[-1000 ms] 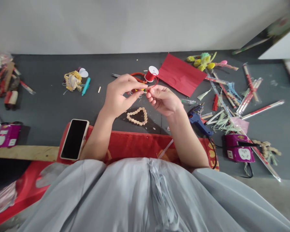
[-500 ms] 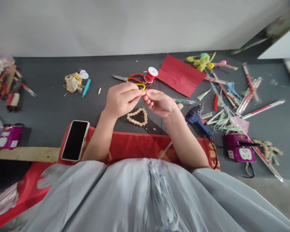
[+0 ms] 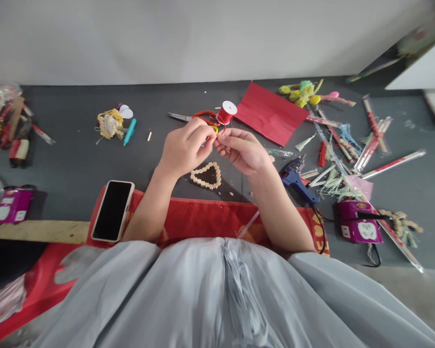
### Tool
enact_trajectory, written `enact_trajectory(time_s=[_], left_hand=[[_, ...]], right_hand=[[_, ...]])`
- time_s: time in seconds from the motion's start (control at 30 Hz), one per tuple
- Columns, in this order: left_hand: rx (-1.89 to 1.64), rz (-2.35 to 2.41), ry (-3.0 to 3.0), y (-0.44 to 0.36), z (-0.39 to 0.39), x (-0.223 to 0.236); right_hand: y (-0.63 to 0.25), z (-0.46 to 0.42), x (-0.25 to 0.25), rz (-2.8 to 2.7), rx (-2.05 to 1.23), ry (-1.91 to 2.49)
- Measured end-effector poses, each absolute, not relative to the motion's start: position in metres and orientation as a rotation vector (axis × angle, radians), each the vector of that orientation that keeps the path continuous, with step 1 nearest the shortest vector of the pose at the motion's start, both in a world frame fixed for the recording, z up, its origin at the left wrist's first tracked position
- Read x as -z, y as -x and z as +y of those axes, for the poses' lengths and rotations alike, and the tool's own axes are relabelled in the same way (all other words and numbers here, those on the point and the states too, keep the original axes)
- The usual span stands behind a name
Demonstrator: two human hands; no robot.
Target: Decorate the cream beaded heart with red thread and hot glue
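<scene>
My left hand (image 3: pixel 185 147) and my right hand (image 3: pixel 241 151) meet fingertip to fingertip above the grey table (image 3: pixel 76 164). Both pinch a thin red thread that runs back to a red spool (image 3: pixel 226 112) just behind them. A heart-shaped ring of pale beads (image 3: pixel 206 176) lies on the table right below my hands. Scissors with red and yellow handles (image 3: pixel 197 118) lie behind my left hand, partly hidden by it.
A phone (image 3: pixel 112 210) lies on a red cloth (image 3: pixel 210 218) near my left forearm. A blue glue gun (image 3: pixel 297 181) and a purple power strip (image 3: pixel 358 228) sit to the right, among straws and tassels. Red paper (image 3: pixel 271 112) lies behind. A yellow string bundle (image 3: pixel 109 123) sits at left.
Both hands stayed together over the beaded heart, shifting slightly; the fingertips have closed tighter on the thread near the spool. Nothing else moved.
</scene>
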State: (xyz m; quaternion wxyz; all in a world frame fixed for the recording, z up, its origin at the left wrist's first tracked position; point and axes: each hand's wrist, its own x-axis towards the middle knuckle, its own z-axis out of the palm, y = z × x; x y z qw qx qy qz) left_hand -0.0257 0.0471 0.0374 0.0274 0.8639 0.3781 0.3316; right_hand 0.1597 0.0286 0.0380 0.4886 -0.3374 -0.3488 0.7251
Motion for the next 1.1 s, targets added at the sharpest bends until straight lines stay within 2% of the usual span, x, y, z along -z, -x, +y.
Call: enact_trajectory(time_s=[0.3, 0.63, 0.9, 1.1], left_hand=[[-1.041, 1.223, -2.754, 0.021, 0.045, -0.035], [-1.054, 1.233, -2.854, 0.019, 0.046, -0.033], [-1.136, 1.24, -2.607, 0.014, 0.04, -0.038], [-1.37, 1.121, -2.097, 0.006, 0.041, -0.039]], right_hand=[[-0.161, 0.03, -0.031, -1.173, -1.508, 0.81], [-0.154, 0.029, -0.025, -1.265, -1.269, 0.907], [-0.154, 0.028, -0.029, -1.21, -1.323, 0.869], [-0.16, 0.029, -0.033, -0.915, -1.515, 0.774]])
